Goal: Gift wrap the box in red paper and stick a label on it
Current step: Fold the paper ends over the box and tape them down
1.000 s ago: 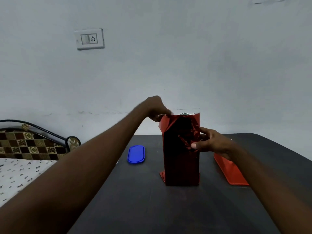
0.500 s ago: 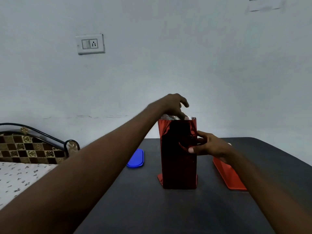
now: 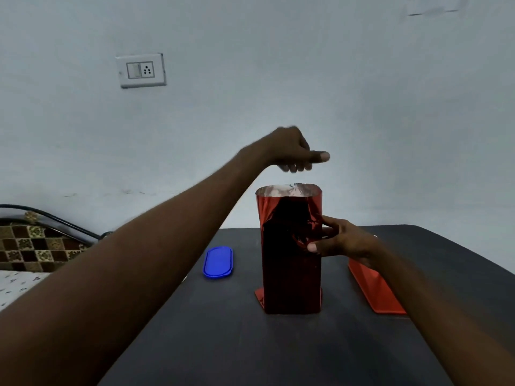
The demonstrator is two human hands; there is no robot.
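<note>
Box (image 3: 291,263), upright on the dark table (image 3: 250,344), near the table's middle. It is sheathed in shiny red paper (image 3: 289,199) that rises past the box as an open sleeve; the silvery inner face of the paper shows at the rim. A small flap of the paper juts out onto the table at the lower left corner of the box.

Right hand (image 3: 342,242), against the right side of the box at its upper half. The thumb lies on the near face and the fingers (image 3: 327,221) reach onto the creased paper just above it, so that the paper edge sits between thumb and fingers in a light pinch. The paper is crumpled where the fingers meet it.

Left hand (image 3: 292,149), in the air above the open top of the sleeve, apart from the paper. Its fingers are curled loosely toward the palm, the thumb sticks out to the right, and it holds nothing that can be seen. The fingertips are blurred.

Flat red piece (image 3: 376,291), on the table to the right of the box, partly hidden by the right wrist; whether it is paper or a lid cannot be told. Blue oval lid (image 3: 218,262), flat on the table to the left of the box, well apart from it.

Background: pale wall with a switch plate (image 3: 142,70); a bed (image 3: 25,246) with a checkered headboard at the far left.
</note>
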